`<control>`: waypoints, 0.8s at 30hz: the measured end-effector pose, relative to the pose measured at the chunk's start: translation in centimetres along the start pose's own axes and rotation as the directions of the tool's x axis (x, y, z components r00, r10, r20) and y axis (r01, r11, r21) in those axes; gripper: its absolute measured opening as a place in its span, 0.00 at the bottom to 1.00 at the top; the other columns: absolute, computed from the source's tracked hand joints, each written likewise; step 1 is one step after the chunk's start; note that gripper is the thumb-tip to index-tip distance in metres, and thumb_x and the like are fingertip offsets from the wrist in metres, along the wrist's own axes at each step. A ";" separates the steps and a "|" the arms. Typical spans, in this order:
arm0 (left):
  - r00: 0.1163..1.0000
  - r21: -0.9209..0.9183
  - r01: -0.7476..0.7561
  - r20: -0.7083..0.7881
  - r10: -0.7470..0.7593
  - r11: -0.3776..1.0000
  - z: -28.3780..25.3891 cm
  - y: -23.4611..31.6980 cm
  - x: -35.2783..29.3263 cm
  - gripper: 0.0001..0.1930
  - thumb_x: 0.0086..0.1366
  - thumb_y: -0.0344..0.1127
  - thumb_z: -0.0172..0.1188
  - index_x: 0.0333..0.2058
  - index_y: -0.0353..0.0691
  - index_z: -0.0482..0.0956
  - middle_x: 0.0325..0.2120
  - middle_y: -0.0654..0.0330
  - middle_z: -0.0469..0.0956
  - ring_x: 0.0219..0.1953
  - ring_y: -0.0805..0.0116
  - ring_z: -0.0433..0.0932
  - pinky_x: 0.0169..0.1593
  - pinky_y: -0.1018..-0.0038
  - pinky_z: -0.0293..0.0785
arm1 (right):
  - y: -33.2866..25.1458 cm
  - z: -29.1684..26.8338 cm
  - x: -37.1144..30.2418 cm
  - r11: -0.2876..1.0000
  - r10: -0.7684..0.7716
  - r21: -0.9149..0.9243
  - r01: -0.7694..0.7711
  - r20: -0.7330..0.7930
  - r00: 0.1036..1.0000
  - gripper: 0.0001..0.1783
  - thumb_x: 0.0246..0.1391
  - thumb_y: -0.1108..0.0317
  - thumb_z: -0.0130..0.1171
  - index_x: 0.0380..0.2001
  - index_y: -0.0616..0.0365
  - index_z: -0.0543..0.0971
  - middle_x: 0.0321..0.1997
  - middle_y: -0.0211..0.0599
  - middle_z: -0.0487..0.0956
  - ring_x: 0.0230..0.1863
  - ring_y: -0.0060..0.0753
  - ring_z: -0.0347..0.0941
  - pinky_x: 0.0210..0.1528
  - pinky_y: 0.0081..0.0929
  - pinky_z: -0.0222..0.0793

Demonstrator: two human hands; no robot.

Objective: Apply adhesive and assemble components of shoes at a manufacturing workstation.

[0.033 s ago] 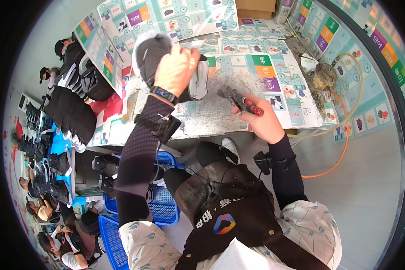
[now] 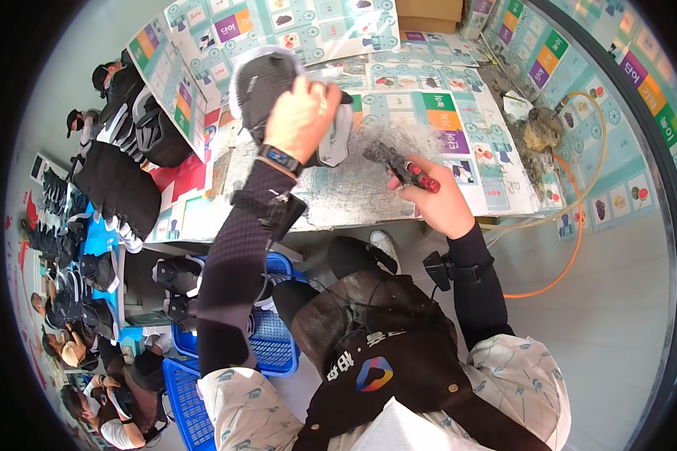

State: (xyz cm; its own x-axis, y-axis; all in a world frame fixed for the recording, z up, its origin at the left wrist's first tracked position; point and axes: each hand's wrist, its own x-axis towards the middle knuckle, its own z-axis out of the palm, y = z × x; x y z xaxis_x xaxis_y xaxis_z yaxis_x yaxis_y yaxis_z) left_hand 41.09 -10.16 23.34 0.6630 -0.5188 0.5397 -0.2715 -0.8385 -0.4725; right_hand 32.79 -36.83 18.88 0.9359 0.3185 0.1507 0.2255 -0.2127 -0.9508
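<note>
My left hand (image 2: 302,120) is closed on a dark grey shoe (image 2: 265,84) with a pale sole edge, held tilted above the worktable (image 2: 320,197). The fingers cover part of the shoe's middle, and its light grey end shows beside them. To the right, my right hand (image 2: 440,199) is wrapped round a short hand tool (image 2: 402,171) with a red handle end and a blackened head. Its exact kind does not show. The tool points left toward the shoe, apart from it, over a dark-stained part of the tabletop.
Printed sheets cover the table and its upright panels (image 2: 278,30). On the left is a stack of dark shoe parts (image 2: 116,188). Blue baskets (image 2: 274,342) stand below the table edge. An orange hose (image 2: 572,263) curves at the right. Other people (image 2: 116,398) sit at far left.
My left hand and the shoe have shifted slightly to the right and nearer to me. My right hand and the tool stay in place.
</note>
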 end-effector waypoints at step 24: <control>0.952 -0.518 0.305 0.138 -0.274 0.799 -1.5 3.4 -4.3 0.12 0.64 0.32 0.62 0.45 0.37 0.75 0.39 0.46 0.77 0.37 0.39 0.81 0.42 0.51 0.79 | 3.1 2.9 0.4 0.939 -0.060 -0.338 0.059 0.007 0.998 0.12 0.48 0.72 0.61 0.36 0.68 0.78 0.27 0.61 0.75 0.34 0.72 0.69 0.35 0.48 0.66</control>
State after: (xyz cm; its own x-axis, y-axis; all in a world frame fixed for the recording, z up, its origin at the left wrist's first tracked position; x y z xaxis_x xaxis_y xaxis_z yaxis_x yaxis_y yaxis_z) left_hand 36.32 -11.01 20.49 0.8015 -0.2407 0.5474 -0.3759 -0.9147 0.1482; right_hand 33.04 -34.71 15.23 0.9187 0.3370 0.2060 0.3585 -0.4928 -0.7929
